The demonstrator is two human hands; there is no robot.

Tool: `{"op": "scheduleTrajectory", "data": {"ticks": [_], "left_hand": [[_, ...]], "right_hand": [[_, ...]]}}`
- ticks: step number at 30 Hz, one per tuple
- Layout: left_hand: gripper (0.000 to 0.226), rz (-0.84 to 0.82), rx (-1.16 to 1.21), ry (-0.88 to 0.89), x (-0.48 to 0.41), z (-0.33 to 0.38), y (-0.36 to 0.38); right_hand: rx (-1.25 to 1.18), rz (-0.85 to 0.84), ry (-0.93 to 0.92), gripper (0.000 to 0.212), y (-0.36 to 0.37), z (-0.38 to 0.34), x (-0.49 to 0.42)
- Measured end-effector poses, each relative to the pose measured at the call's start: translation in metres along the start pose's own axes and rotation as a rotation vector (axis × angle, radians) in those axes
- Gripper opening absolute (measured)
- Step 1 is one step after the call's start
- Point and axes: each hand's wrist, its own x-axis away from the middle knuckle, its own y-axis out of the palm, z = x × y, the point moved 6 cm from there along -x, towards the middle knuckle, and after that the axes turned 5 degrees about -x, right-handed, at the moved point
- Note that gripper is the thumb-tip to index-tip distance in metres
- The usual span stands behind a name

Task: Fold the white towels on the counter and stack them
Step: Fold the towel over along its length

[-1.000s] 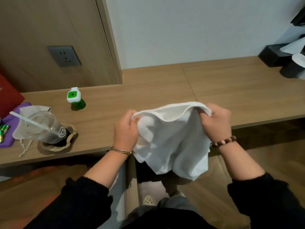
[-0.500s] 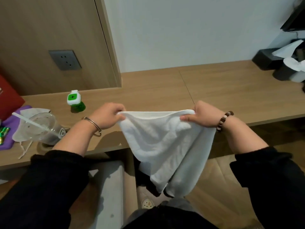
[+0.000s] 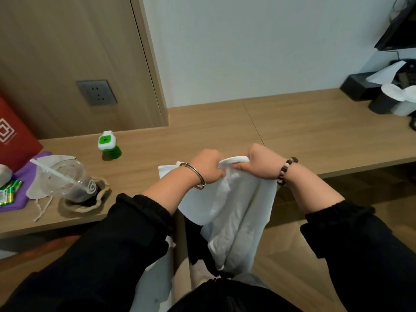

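Closed the gap between left hand (image 3: 207, 167) and right hand (image 3: 258, 164): spread wide half a second ago, now almost touching over the bench (image 3: 315, 131) front edge. Fingers (image 3: 245, 168) of both curled tight on the top hem of the white towel (image 3: 238, 210), rest hanging below the edge. Looks like the first half-fold; nothing stacked yet. At the bench's left end: plastic cup (image 3: 67, 179), green-capped bottle (image 3: 108, 145), red bag (image 3: 13, 136). Wall socket (image 3: 96, 93) above, black boxes (image 3: 360, 86) far right.
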Motion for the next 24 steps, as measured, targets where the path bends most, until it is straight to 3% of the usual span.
{"op": "scheduleTrajectory", "data": {"ticks": [3,5,10,13,16,20,22,24], "left_hand": [[0.020,0.063,0.164,-0.012,0.002,0.002,-0.006],[0.021,0.048,0.355,0.012,0.006,0.005,-0.013],[0.020,-0.005,0.593,0.087,0.008,0.021,-0.030],[0.020,0.029,0.762,0.079,0.004,0.023,-0.035],[0.023,0.052,0.856,0.072,0.001,0.024,-0.035],[0.012,0.133,0.708,0.007,0.002,-0.003,-0.043],[0.014,0.151,0.361,-0.011,0.003,-0.029,-0.055],[0.020,0.125,0.031,-0.074,0.004,-0.056,-0.061]], "right_hand": [[-0.158,-0.006,-0.040,0.030,-0.005,0.012,0.006],[-0.231,-0.075,-0.017,0.025,-0.002,0.024,0.013],[-0.291,-0.348,0.120,0.036,0.030,0.060,0.020],[-0.283,-0.362,0.220,0.051,0.061,0.091,0.022],[-0.332,-0.272,0.389,0.048,0.093,0.122,0.028],[-0.161,-0.126,0.456,0.044,0.084,0.133,0.025],[-0.080,-0.063,0.433,0.031,0.050,0.128,0.020],[0.006,0.106,0.321,0.021,0.000,0.117,0.017]]}}
